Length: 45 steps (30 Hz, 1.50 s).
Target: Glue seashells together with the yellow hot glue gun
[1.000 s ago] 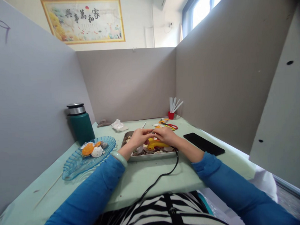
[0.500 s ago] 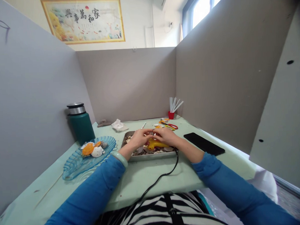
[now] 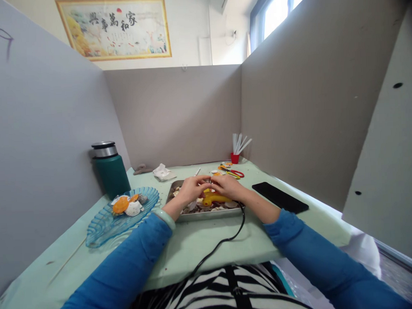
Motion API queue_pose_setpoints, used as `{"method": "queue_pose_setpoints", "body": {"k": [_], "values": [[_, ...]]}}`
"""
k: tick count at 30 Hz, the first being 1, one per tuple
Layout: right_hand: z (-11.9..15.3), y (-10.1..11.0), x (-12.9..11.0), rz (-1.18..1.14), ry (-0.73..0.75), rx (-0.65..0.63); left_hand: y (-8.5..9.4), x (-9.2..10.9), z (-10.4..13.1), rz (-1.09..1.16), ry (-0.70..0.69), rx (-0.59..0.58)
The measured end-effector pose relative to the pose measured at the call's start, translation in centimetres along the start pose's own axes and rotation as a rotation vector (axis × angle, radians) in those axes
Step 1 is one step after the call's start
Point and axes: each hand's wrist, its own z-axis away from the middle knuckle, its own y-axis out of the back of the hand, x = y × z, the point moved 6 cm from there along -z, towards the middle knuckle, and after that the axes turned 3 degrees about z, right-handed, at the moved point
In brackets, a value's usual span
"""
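Above a metal tray (image 3: 212, 215) of shells (image 3: 194, 207), my left hand (image 3: 194, 188) and my right hand (image 3: 227, 188) meet with bent fingers. Their fingertips close together on something small, mostly covered by the fingers, that I cannot make out. Just below them a yellow glue gun (image 3: 214, 198) lies on the shells, and its black cord (image 3: 223, 241) runs over the tray's front rim towards my lap. The fingers of both hands look pinched.
To the left stand a blue shell-shaped plate (image 3: 103, 229) with orange and white shells, and a green bottle (image 3: 111, 174). Scissors (image 3: 237, 173), a red cup (image 3: 235, 158) of white glue sticks and crumpled tissue (image 3: 163, 172) are at the back. A black phone-like slab (image 3: 279, 197) lies right.
My fingers have shifted very slightly at the fingertips. Both hands stay over the tray, and everything else is where it was.
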Motion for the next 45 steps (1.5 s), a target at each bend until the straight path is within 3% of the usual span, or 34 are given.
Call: {"method": "queue_pose_setpoints", "body": {"k": [31,37,45], "values": [[-0.1,-0.7,0.0,0.167,0.094,0.048,-0.2,-0.8,-0.3,0.014,0.034,-0.039],[0.0,-0.2,0.1,0.067,0.054,0.065,-0.3,-0.7,-0.3,0.079,0.004,-0.04],[0.1,0.7,0.2,-0.082,0.009,0.13,0.2,-2.0,-0.7,0.176,0.075,-0.008]]}}
